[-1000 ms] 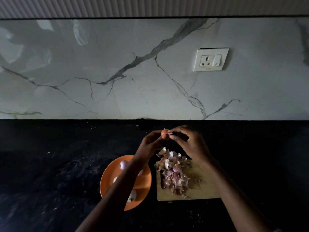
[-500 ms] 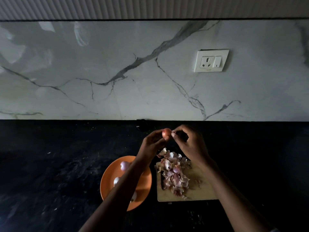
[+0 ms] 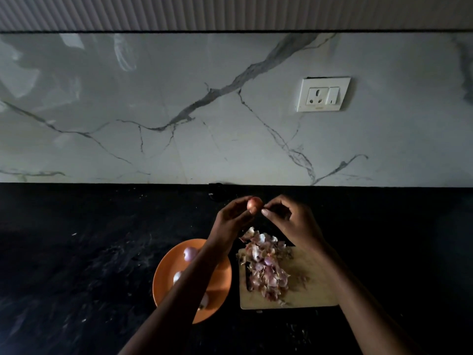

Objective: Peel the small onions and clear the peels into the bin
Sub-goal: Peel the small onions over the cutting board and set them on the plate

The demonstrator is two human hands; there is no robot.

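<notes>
a dark stone counter [image 3: 76,265] runs below a white marble-patterned wall that carries a power socket [image 3: 323,94].

the small onion [image 3: 254,203] in hand is held raised above the counter, beyond the far edge of the cutting board [image 3: 311,285]. the left hand [image 3: 231,221] grips it between thumb and curled fingertips. the right hand [image 3: 294,221] pinches at the onion's right side, thumb and forefinger closed together on what appears to be a strip of skin; the strip itself is too small to confirm.

below the hands, a heap of peels [image 3: 266,267] covers the left half of the cutting board, reaching its far left corner. just left of the board stands an orange plate [image 3: 163,280] holding peeled onions [image 3: 190,253]; the left forearm crosses over it and hides part of the contents.

progress, as judged: peeling appears well advanced, given the size of the heap and several bare onions on the plate. the onion in hand still shows brown skin. whether unpeeled onions remain cannot be told. clearing the peels is not yet done, and no bin is in view.
</notes>
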